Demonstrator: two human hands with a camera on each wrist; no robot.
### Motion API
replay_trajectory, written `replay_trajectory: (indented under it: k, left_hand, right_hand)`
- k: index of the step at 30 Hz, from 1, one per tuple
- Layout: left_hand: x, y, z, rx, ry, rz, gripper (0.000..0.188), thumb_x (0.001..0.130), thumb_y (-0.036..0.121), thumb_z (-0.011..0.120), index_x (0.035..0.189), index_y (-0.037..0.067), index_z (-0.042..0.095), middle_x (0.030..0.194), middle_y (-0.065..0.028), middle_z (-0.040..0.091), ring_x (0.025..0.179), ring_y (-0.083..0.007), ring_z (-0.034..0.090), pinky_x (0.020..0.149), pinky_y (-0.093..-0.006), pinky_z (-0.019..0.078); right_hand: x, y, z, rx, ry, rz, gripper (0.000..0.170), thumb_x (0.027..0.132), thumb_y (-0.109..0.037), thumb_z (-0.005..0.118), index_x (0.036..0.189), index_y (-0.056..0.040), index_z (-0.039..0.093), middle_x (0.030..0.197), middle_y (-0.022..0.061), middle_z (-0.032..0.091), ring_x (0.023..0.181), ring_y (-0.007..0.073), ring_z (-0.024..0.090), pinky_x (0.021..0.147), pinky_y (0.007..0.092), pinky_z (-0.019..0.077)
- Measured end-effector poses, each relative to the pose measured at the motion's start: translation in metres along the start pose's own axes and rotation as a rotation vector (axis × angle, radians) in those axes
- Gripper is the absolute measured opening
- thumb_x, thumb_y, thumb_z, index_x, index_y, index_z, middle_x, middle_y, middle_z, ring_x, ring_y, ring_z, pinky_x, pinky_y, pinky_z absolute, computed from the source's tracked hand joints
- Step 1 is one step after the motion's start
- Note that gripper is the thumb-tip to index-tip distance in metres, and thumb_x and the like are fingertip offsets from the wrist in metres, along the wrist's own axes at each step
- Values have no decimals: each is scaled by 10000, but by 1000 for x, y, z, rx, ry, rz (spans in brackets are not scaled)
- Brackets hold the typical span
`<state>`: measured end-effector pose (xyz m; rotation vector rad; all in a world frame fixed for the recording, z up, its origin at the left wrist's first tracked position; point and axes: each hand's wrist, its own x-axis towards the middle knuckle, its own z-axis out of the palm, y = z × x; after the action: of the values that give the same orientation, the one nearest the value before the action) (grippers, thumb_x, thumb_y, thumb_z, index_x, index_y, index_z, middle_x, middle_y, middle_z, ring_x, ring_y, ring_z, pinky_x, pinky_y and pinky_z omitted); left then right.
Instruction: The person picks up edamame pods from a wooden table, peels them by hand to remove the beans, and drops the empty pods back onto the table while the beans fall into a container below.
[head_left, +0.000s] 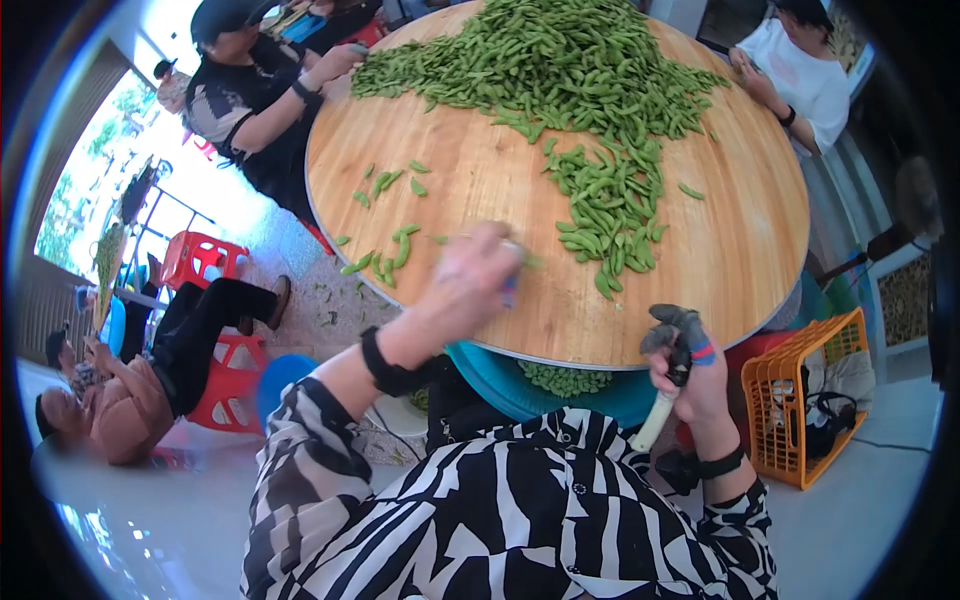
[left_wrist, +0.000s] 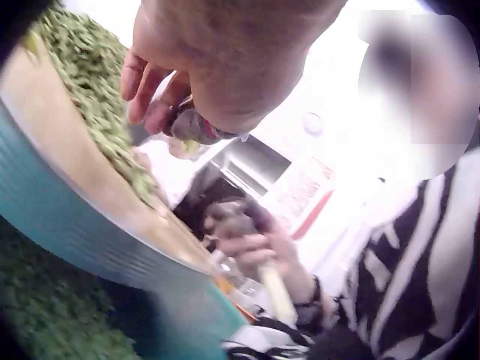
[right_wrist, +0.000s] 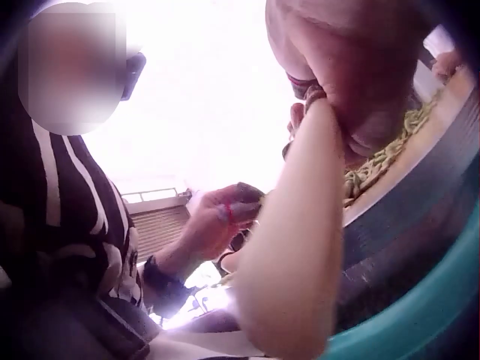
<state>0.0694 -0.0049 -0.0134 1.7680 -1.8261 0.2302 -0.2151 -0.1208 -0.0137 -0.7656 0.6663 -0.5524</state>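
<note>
In the head view the left hand (head_left: 480, 265), blurred, is over the near left part of the round wooden table (head_left: 450, 170). The left wrist view shows its fingers bent, with a small yellow-green bit, apparently a pod (left_wrist: 190, 144), at the covered thumb. The right hand (head_left: 695, 375), with dark coverings and red and blue bands on its fingers, grips a tool by its pale handle (head_left: 654, 422) at the table's near right edge; the tool's working end is hidden. Green pods (head_left: 610, 205) lie in a strip between the hands, joining a large heap (head_left: 560, 65).
Loose pods (head_left: 383, 183) are scattered at the table's left. Below the near edge is a teal basin (head_left: 490, 385) with green beans (head_left: 565, 380). An orange crate (head_left: 790, 400) stands at right, red stools (head_left: 205, 260) at left. Two people sit across the table.
</note>
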Motion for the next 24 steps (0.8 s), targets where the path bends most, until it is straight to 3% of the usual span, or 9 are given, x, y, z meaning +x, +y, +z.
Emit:
replay_trajectory:
  k: [3, 7, 10, 11, 13, 15, 17, 21, 24]
  left_hand:
    - [-27, -52, -14, 260, -107, 24, 276, 672, 31, 620, 935, 64, 539, 1042, -143, 546, 990, -312, 551, 794, -467, 408]
    - [-65, -120, -51, 513, -236, -304, 242, 699, 25, 603, 932, 48, 543, 1023, -144, 545, 1004, -301, 541, 808, -464, 418]
    - [-55, -116, -69, 1032, -346, -429, 238, 714, 35, 600, 949, 44, 560, 1038, -139, 548, 961, -318, 562, 826, -463, 429]
    - [-47, -112, -68, 1030, -345, -422, 238, 714, 35, 600, 949, 44, 560, 1038, -139, 548, 961, -318, 562, 826, -463, 429]
    - [-11, -74, -56, 604, -187, -130, 213, 751, 54, 596, 963, 43, 582, 1033, -145, 551, 902, -343, 581, 801, -458, 457]
    - [22, -24, -29, -6, -205, -214, 187, 799, 50, 588, 984, 27, 599, 952, -174, 574, 839, -373, 582, 724, -415, 469]
    - [49, 6, 1, -225, -229, -105, 171, 825, 88, 594, 984, 24, 584, 872, -183, 580, 779, -378, 586, 656, -420, 468]
    - [68, 21, 53, -237, -211, -222, 164, 828, 112, 607, 956, 15, 570, 826, -200, 596, 733, -396, 582, 654, -443, 463]
    - [63, 24, 57, -110, -225, -242, 190, 821, 117, 618, 973, 17, 562, 816, -212, 607, 722, -387, 586, 648, -429, 469]
  right_hand:
    - [1, 14, 7, 154, -64, 78, 404, 1006, -370, 348, 1179, -31, 483, 742, 124, 551, 574, 164, 496, 441, 265, 397]
    - [-11, 22, 16, 197, -145, 87, 424, 1009, -392, 315, 1186, -42, 477, 744, 134, 550, 576, 165, 495, 441, 272, 402]
    - [-17, 31, 20, 114, -109, 2, 332, 1011, -317, 354, 1160, -44, 471, 722, 123, 539, 547, 143, 484, 415, 242, 386]
    - [-17, 28, 23, 147, -117, 20, 282, 1007, -275, 380, 1130, -41, 479, 692, 112, 529, 530, 132, 477, 400, 225, 368]
    - [-14, 31, 22, 165, -104, 48, 274, 1006, -267, 384, 1125, -41, 483, 682, 107, 527, 521, 128, 472, 398, 225, 365]
    - [-12, 30, 24, 175, -93, 78, 266, 1005, -260, 387, 1120, -41, 487, 672, 103, 525, 512, 124, 468, 396, 224, 363]
    - [-11, 27, 29, 71, -109, 56, 278, 1007, -262, 381, 1108, -29, 493, 662, 99, 524, 508, 118, 464, 398, 220, 359]
    - [-9, 25, 27, -141, -82, 2, 415, 1014, -372, 312, 1094, -16, 511, 667, 110, 530, 483, 132, 442, 408, 227, 361]
    - [-11, 25, 22, -54, -68, 17, 301, 1004, -261, 384, 1110, -2, 495, 675, 93, 538, 513, 103, 465, 405, 216, 361]
